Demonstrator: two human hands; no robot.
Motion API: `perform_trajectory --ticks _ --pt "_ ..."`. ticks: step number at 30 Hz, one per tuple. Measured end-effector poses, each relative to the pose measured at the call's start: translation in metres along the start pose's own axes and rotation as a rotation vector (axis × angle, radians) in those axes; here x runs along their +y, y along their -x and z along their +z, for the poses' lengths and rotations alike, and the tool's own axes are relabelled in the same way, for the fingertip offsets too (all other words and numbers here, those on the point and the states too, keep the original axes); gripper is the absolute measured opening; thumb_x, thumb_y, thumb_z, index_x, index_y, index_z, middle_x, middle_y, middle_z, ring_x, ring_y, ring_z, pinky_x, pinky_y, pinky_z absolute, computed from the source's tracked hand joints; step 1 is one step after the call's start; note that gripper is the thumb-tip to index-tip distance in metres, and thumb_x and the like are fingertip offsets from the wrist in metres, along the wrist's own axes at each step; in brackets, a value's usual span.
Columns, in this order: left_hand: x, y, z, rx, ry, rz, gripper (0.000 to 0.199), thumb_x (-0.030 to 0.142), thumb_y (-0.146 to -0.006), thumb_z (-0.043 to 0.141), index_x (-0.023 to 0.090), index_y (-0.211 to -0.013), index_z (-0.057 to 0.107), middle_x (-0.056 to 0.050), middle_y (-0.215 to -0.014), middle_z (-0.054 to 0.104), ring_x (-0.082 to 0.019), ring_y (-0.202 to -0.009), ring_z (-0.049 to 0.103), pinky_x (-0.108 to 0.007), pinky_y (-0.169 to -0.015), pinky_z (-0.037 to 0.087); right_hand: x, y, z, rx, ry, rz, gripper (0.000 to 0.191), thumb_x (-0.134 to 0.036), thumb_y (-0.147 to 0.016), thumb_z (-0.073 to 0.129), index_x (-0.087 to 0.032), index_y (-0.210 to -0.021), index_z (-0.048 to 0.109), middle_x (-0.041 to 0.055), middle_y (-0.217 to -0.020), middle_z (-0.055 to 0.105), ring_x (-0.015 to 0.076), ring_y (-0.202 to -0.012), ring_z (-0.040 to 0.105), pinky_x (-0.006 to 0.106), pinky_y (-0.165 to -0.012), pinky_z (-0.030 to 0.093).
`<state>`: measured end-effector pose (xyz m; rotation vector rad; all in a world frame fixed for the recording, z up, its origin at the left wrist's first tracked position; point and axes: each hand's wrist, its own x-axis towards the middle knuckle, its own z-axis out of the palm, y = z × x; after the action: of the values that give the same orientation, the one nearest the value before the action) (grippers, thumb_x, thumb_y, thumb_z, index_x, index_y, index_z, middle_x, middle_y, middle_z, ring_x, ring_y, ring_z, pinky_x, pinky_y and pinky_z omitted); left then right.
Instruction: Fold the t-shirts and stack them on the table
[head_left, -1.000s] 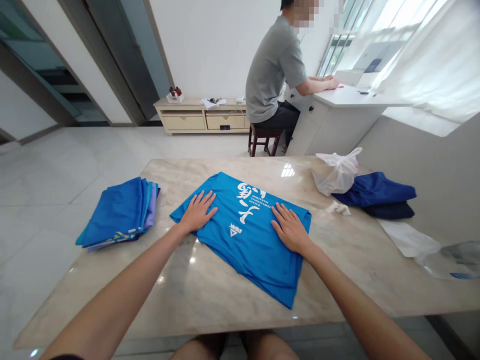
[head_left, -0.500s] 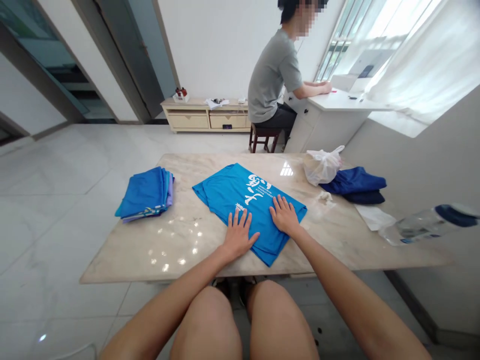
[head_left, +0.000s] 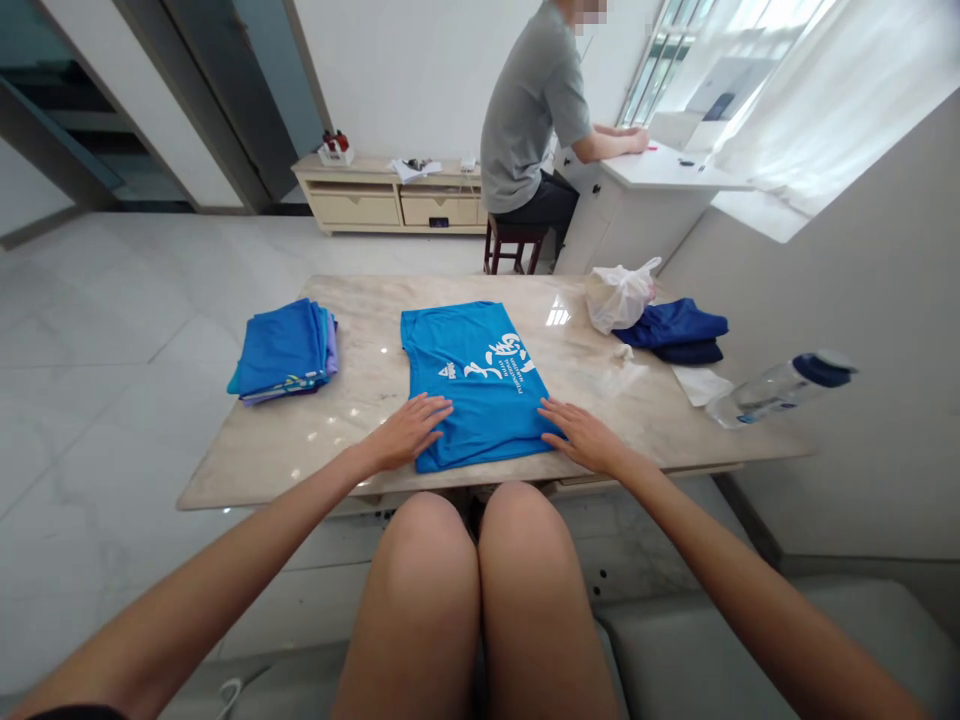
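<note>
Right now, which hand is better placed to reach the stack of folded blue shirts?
Probably your left hand: its fingertips touch the bright blue printed T-shirt on the side facing the stack of folded blue shirts, while your right hand sits beyond the T-shirt.

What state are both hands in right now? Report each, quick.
Left hand: open, flat on the blue T-shirt, holding nothing.
Right hand: open, flat on the same shirt, holding nothing.

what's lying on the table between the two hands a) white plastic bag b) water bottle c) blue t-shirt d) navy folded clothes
C: the blue t-shirt lies flat on the table between the left hand and the right hand, both hands resting at its near edges.
</note>
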<state>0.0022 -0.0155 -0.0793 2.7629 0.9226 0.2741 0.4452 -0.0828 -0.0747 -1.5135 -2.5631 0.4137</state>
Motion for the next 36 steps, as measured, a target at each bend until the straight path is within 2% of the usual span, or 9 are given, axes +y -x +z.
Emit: perform_trajectory --ticks 6,11,14,17,21,24,27,31,36 --pt "0.050 0.066 0.029 -0.086 0.117 -0.008 0.063 0.041 -0.112 0.055 0.029 -0.173 0.046 -0.008 -0.179 0.046 -0.028 -0.170 0.035 -0.054 -0.142 0.028 -0.006 0.060 0.036 0.043 -0.002 -0.053 0.073 -0.052 -0.113 0.056 -0.029 -0.179 0.034 0.0102 -0.181 0.037 0.0332 -0.168 0.039 0.062 -0.138 0.033" --pt "0.050 0.083 0.028 -0.030 0.167 -0.042 0.048 0.033 -0.114 0.047 0.030 -0.158 0.066 -0.006 -0.165 0.063 -0.025 -0.161 0.052 -0.053 -0.138 0.038 -0.007 0.077 0.050 0.098 -0.022 -0.105 0.057 -0.024 -0.111 0.051 -0.035 -0.167 0.057 0.0046 -0.169 0.058 0.0319 -0.145 0.064 0.060 -0.123 0.053" --pt "0.050 0.082 0.022 -0.009 0.232 -0.052 0.038 0.037 -0.110 0.057 0.032 -0.140 0.080 -0.006 -0.150 0.075 -0.026 -0.149 0.065 -0.051 -0.131 0.048 -0.012 0.072 0.045 0.121 -0.072 -0.057 0.047 -0.025 -0.109 0.054 -0.036 -0.149 0.075 0.0057 -0.153 0.073 0.0328 -0.123 0.073 0.058 -0.111 0.060" --pt "0.052 0.073 0.009 0.132 0.326 -0.180 0.033 0.035 -0.105 0.058 0.030 -0.117 0.088 -0.007 -0.125 0.086 -0.026 -0.124 0.080 -0.048 -0.118 0.060 -0.024 0.056 0.026 0.274 -0.191 0.037 0.038 -0.032 -0.108 0.055 -0.030 -0.129 0.086 0.0112 -0.125 0.083 0.0315 -0.112 0.076 0.052 -0.104 0.064" --pt "0.066 0.059 -0.033 0.382 0.478 -0.487 0.035 0.046 -0.097 0.063 0.024 -0.110 0.088 -0.008 -0.115 0.088 -0.028 -0.109 0.082 -0.039 -0.103 0.064 -0.054 0.035 -0.019 0.497 -0.422 0.155 0.033 -0.044 -0.106 0.061 -0.026 -0.117 0.086 0.0106 -0.117 0.084 0.0319 -0.113 0.078 0.048 -0.105 0.062" --pt "0.086 0.060 -0.072 0.447 0.545 -0.602 0.041 0.059 -0.091 0.070 0.023 -0.104 0.086 -0.007 -0.108 0.088 -0.029 -0.104 0.081 -0.036 -0.096 0.064 -0.078 0.037 -0.052 0.494 -0.561 0.214 0.033 -0.053 -0.103 0.067 -0.026 -0.112 0.084 0.0080 -0.112 0.086 0.0323 -0.109 0.079 0.046 -0.101 0.063" --pt "0.105 0.075 -0.100 0.381 0.599 -0.637 0.043 0.065 -0.086 0.076 0.025 -0.099 0.086 -0.006 -0.100 0.088 -0.029 -0.095 0.080 -0.034 -0.086 0.065 -0.091 0.053 -0.071 0.416 -0.665 0.244 0.032 -0.055 -0.100 0.071 -0.025 -0.103 0.084 0.0055 -0.099 0.086 0.0286 -0.095 0.079 0.040 -0.091 0.064" --pt "0.113 0.093 -0.109 0.338 0.731 -0.679 0.043 0.068 -0.080 0.083 0.026 -0.092 0.088 -0.006 -0.091 0.086 -0.028 -0.086 0.080 -0.034 -0.079 0.066 -0.093 0.068 -0.069 0.397 -0.752 0.319 0.034 -0.057 -0.095 0.077 -0.024 -0.093 0.084 0.0031 -0.079 0.080 0.0229 -0.073 0.073 0.032 -0.069 0.060" --pt "0.095 0.080 -0.092 0.387 0.859 -0.785 0.054 0.073 -0.073 0.088 0.023 -0.093 0.088 -0.006 -0.083 0.082 -0.026 -0.074 0.075 -0.032 -0.064 0.063 -0.082 0.047 -0.042 0.431 -0.890 0.404 0.047 -0.070 -0.092 0.077 -0.023 -0.084 0.080 0.0009 -0.064 0.069 0.0178 -0.057 0.060 0.028 -0.051 0.048"
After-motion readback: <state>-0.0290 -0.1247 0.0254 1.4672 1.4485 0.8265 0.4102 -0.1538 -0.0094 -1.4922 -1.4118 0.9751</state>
